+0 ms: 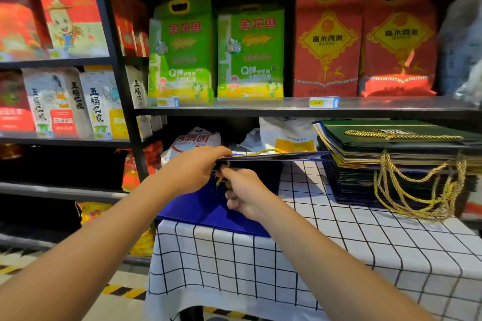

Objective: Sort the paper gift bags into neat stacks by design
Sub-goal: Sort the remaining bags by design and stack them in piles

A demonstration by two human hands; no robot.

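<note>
Left hand [193,167] pinches blue bag [273,156] edge | right hand [245,190] grips its cord [221,180] | tip: keep flat, align left of stack [391,161]

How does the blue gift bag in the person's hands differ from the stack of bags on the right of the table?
The blue bag is a single one, held flat in the air by the left hand and right hand; the stack is many bags resting on the checked tablecloth. The held bag looks bright blue; the stack's top bag is dark green. Both have gold rope handles.
</note>
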